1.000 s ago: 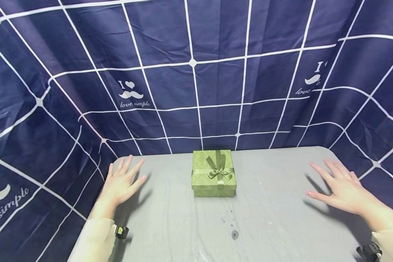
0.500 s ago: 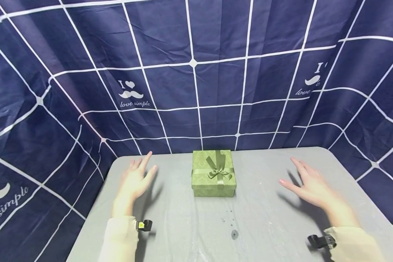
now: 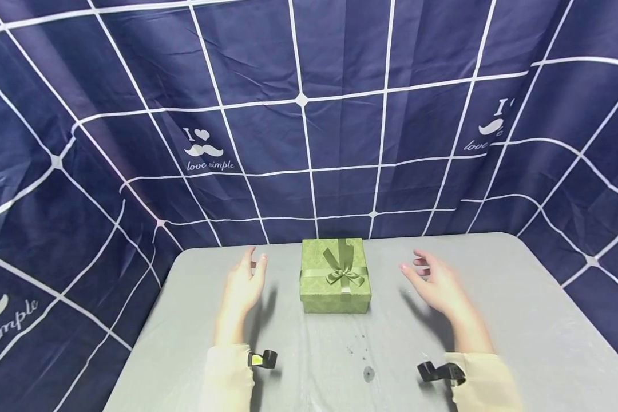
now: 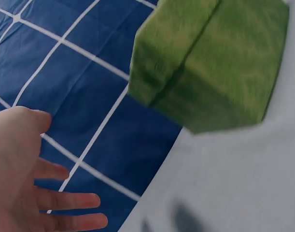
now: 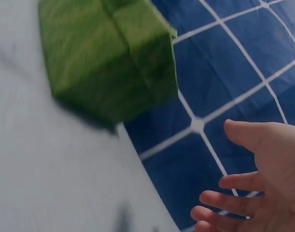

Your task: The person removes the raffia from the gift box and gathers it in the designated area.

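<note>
A green gift box with a lid, a ribbon and a bow sits near the back of the grey table. To its left my left hand is held above the table, fingers loosely extended, holding nothing. On the other side my right hand hovers with its thumb toward the box and its fingers slightly bent, also holding nothing. Gaps show between both hands and the box. The left wrist view has the box at upper right; in the right wrist view the box is at upper left.
A dark blue curtain with white grid lines hangs behind the table and along both sides. The grey tabletop has a few dark spots in front of the box. Black straps with small devices sit on both wrists.
Both hands have moved inward from the table's sides toward the box, the left one rightward and the right one leftward. Their spread fingers have drawn closer together. The box stays in place.
</note>
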`<state>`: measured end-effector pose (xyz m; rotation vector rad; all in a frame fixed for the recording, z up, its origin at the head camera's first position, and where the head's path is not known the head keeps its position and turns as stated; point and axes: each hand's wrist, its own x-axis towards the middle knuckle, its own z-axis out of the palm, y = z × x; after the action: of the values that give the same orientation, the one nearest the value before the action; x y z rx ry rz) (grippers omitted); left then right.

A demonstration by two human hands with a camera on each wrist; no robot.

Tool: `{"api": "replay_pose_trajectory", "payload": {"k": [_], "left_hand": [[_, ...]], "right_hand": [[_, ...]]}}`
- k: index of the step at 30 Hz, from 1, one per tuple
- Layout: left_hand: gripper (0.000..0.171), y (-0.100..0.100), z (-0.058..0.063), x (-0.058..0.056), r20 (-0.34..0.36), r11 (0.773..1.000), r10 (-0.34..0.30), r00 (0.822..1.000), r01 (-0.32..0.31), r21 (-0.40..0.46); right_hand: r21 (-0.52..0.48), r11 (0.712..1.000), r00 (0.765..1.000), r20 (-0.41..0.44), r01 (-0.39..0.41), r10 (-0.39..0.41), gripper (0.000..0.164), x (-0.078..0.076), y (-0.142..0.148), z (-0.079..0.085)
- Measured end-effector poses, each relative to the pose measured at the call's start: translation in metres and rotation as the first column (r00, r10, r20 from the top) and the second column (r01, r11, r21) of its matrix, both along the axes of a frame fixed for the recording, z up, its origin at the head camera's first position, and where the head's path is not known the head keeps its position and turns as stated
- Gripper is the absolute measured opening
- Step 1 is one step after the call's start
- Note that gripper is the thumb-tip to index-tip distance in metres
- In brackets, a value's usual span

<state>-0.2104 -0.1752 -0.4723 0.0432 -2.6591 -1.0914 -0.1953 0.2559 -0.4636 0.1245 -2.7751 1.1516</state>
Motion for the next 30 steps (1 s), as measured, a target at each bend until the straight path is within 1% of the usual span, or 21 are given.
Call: {"api": "replay_pose_trajectory", "payload": {"k": [4,8,11,13,15,19,24,30], "left_hand": [[0.059,0.014,-0.002,-0.002,0.003,0.997,0.029,1.0,-0.029,0.07],[0.057,0.026,-0.003,0.001,0.015,0.988,0.051,0.999,-0.053,0.145],[0.056,0.036,-0.003,0.002,0.013,0.979,0.037,0.999,-0.039,0.2],[0.056,0.042,-0.004,0.002,0.015,0.974,0.018,1.0,-0.021,0.227],[0.055,0.048,-0.005,0.002,0.022,0.971,-0.007,1.0,0.001,0.238],[0.055,0.058,-0.003,0.004,0.044,0.965,-0.061,0.997,0.047,0.26],[0.058,0.065,-0.001,0.005,0.08,0.959,-0.113,0.99,0.087,0.27],[0.06,0.069,-0.005,0.004,0.094,0.95,-0.146,0.985,0.113,0.292]], "right_hand": [[-0.123,0.992,0.997,0.066,0.034,-0.026,0.066,-0.001,-0.022,-0.002],[-0.234,0.968,0.991,0.122,0.088,-0.061,0.063,0.0,-0.039,-0.004],[-0.286,0.949,0.985,0.143,0.134,-0.096,0.06,0.001,-0.047,-0.006],[-0.318,0.937,0.983,0.149,0.147,-0.103,0.058,0.001,-0.051,-0.007],[-0.35,0.926,0.984,0.151,0.143,-0.094,0.056,0.001,-0.054,-0.009],[-0.393,0.913,0.987,0.149,0.11,-0.055,0.054,-0.001,-0.059,-0.01],[-0.399,0.913,0.984,0.179,0.082,-0.01,0.058,0.0,-0.067,-0.012],[-0.407,0.912,0.976,0.214,0.048,0.044,0.064,0.003,-0.077,-0.013]]}}
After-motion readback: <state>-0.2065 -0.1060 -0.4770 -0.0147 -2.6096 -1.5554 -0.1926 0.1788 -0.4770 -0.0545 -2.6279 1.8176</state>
